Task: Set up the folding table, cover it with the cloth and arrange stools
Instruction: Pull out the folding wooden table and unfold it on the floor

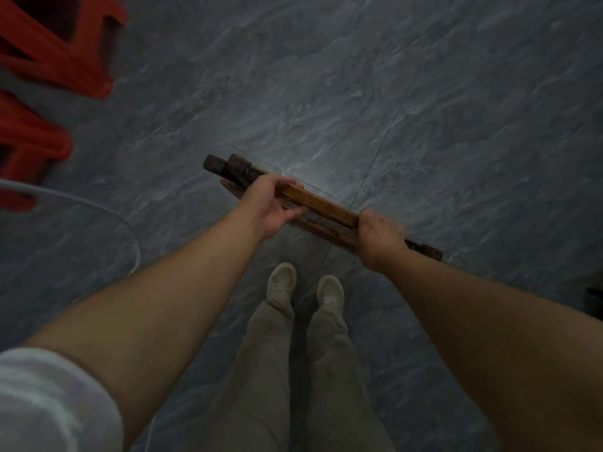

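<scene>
I hold a folded wooden table frame made of brown bars, level above the grey floor in front of my feet. My left hand grips its bars near the dark capped ends. My right hand is closed around the bars further right, with one end sticking out past my wrist. Two red plastic stools stand at the upper left; a second one sits below the first.
The grey marbled tile floor stretches ahead and to the right. A pale curved rim of a round object lies at the left. My shoes stand just below the frame. A dark object shows at the right edge.
</scene>
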Tool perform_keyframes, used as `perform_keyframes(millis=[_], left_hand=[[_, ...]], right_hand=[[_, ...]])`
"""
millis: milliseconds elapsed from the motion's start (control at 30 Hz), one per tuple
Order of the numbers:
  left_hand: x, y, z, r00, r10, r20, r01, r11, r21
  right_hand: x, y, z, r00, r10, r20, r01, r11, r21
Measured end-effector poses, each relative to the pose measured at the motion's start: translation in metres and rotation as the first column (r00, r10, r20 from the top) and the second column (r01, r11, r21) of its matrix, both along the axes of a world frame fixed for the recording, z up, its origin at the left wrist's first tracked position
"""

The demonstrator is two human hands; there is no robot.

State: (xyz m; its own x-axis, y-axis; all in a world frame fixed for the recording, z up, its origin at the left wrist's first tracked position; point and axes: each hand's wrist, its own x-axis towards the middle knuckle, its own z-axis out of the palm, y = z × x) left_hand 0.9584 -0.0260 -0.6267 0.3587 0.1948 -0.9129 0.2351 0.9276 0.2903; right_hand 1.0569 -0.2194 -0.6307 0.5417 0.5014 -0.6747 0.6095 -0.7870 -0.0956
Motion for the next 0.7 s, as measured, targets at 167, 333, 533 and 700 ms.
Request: perform_keyframes(millis=[167,333,533,700], left_hand=[[0.0,-0.006,-0.002,0.996,0.086,-0.016,-0.086,0.996,-0.001],[0.007,-0.043,-0.001,0.993,0.12,-0.022,-0.119,0.992,0.046],[0.02,-0.1,-0.007,0.988,0.127,-0.083,-0.109,0.975,0.195],[0.018,-0.123,-0.011,0.961,0.252,-0.116,-0.214,0.939,0.269]], right_hand=[[0.0,0.008,0.0,0.999,-0.041,-0.017,0.041,0.999,0.014],[0.003,0.005,0.001,0.994,-0.087,-0.068,0.089,0.996,0.021],[-0.001,-0.001,-0.001,0.994,-0.1,-0.042,0.104,0.987,0.121],[0.004,-0.009,-0.004,0.977,0.028,-0.213,-0.008,0.995,0.095]])
